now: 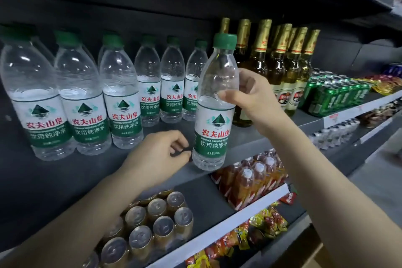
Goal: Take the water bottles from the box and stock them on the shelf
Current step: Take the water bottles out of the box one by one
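Holding the water bottle (214,102) by its clear shoulder, your right hand (250,95) has thumb and fingers (226,94) curled round the upper body just above the label, which leaves the base free to meet the shelf (250,137). The bottle stands upright near the shelf's front edge, with its label facing out; whether the base already bears fully on the board cannot be told. It sits in the gap between the stocked water bottles (82,93) on your left and the gold-capped glass bottles (280,67) on your right, so the row looks set to be continued there.

Your left hand (161,150) is low beside the bottle's base, its fingers loosely curled and holding nothing, the fingertips just short of the bottom of the label. That reads as a steadying or nudging position, ready to guide the base back into line with the others. The standing bottles are set back from the edge in ranks, labels forward, so this one probably wants pushing rearward and leftward to match.

Below, cans (152,226) and packed drinks (250,183) fill the lower shelf. No box shows.
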Available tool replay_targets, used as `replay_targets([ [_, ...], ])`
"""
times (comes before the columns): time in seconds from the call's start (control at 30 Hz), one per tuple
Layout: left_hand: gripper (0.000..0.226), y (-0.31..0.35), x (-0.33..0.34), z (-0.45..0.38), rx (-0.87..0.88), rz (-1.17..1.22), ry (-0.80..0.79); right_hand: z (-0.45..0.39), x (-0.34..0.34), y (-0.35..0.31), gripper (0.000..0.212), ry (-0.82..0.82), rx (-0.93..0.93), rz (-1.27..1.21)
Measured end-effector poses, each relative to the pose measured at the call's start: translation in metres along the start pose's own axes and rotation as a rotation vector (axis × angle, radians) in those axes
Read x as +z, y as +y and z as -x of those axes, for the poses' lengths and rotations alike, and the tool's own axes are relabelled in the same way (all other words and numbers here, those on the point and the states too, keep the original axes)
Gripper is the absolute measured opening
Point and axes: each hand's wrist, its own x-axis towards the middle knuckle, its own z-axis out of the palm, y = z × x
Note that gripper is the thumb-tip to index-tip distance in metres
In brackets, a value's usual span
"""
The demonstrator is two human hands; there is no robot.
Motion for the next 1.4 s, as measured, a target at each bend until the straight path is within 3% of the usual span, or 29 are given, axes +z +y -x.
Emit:
replay_targets([
  [0.17, 0.004, -0.014, -0.020, -0.002, -0.097, -0.111, 0.082, -0.022, 0.016, 0.000, 0.028, -0.016, -0.030, 0.025],
  [0.33, 0.010, -0.032, -0.035, 0.002, -0.183, -0.244, 0.164, -0.044, 0.037, 0.017, 0.038, -0.027, -0.014, 0.027],
  [0.8, 0.005, -0.039, -0.051, 0.016, -0.329, -0.408, 0.225, -0.069, 0.062, 0.042, 0.036, -0.137, -0.013, -0.052],
  [1.23, 0.018, -0.024, -0.058, 0.009, -0.423, -0.499, 0.327, -0.069, 0.046, 0.055, 0.040, -0.294, 0.000, -0.054],
  [1.4, 0.028, -0.030, -0.055, 0.000, -0.475, -0.531, 0.363, -0.053, 0.041, 0.071, 0.054, -0.391, 0.028, -0.062],
])
